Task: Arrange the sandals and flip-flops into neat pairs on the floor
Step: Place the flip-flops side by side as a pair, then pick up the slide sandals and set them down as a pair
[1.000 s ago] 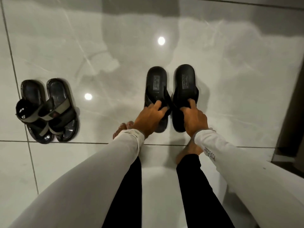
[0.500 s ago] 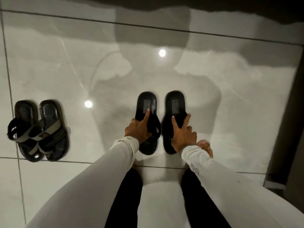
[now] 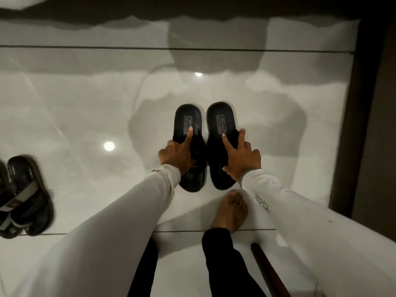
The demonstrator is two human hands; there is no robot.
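Observation:
Two black flip-flops lie side by side on the glossy grey tile floor, heels pointing away from me. My left hand (image 3: pixel 177 156) rests on the left flip-flop (image 3: pixel 188 116), index finger stretched along its footbed and the other fingers curled at the strap. My right hand (image 3: pixel 242 159) lies on the right flip-flop (image 3: pixel 221 113), fingers spread over the footbed and strap. A narrow gap separates the two soles. A pair of dark strapped sandals (image 3: pixel 27 196) stands together at the left edge, partly cut off.
My bare right foot (image 3: pixel 231 211) stands just behind the right flip-flop. A dark wall or door frame (image 3: pixel 368 125) runs down the right side. A brown bar (image 3: pixel 267 271) lies at the bottom right. Open tile stretches ahead and between the two pairs.
My fingers have gone from gripping the straps to lying stretched along the footbeds. The view has shifted right, so the sandals sit at the left edge. My right foot has stepped forward.

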